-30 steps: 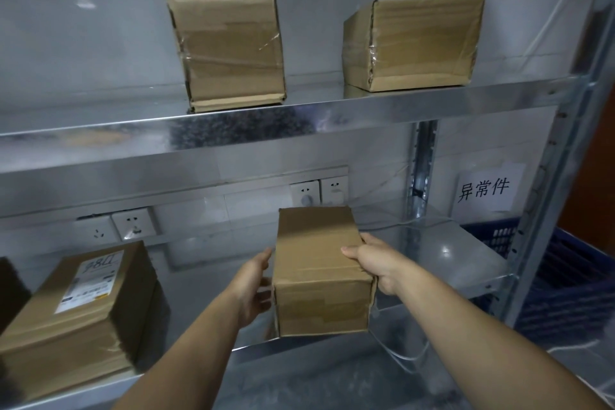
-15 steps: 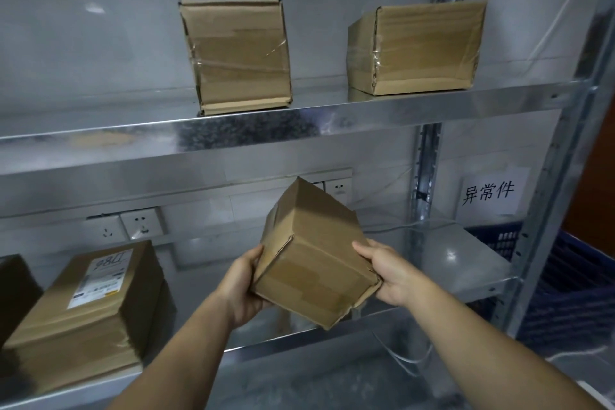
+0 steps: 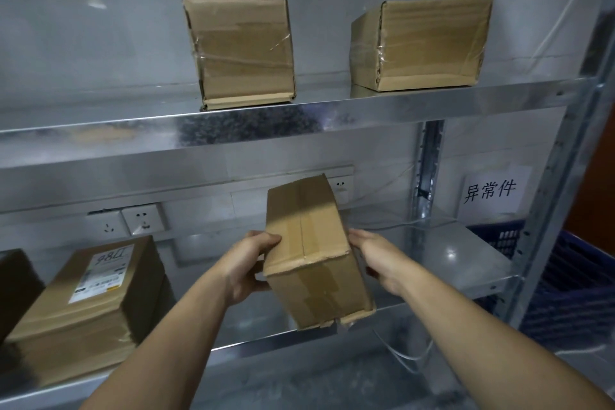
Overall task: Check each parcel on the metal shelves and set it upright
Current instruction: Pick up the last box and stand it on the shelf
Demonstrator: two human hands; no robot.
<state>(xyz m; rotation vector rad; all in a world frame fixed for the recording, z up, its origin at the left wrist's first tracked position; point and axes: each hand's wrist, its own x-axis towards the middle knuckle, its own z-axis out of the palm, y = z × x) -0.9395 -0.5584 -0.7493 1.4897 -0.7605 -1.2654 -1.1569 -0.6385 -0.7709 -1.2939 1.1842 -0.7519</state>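
A brown taped cardboard parcel (image 3: 309, 243) is held tilted in the air just above the front of the lower metal shelf (image 3: 446, 263). My left hand (image 3: 248, 265) grips its left side, thumb on the top face. My right hand (image 3: 379, 260) holds its right side, fingers hidden behind the box. On the upper shelf (image 3: 332, 116) two taped parcels stand: one in the middle (image 3: 239, 50), one at the right (image 3: 419, 43). A labelled parcel (image 3: 90, 303) sits on the lower shelf at the left.
Wall sockets (image 3: 143, 220) run along the back behind the lower shelf. A paper sign with Chinese characters (image 3: 491, 191) hangs at the right. A blue plastic crate (image 3: 572, 283) stands beyond the shelf upright (image 3: 559, 176). White cables lie on the lower shelf. A dark box edge (image 3: 16, 283) shows far left.
Both hands lifted the parcel off the lower shelf and turned it; its taped seam face now points up toward me, and it is tilted the other way than half a second ago.
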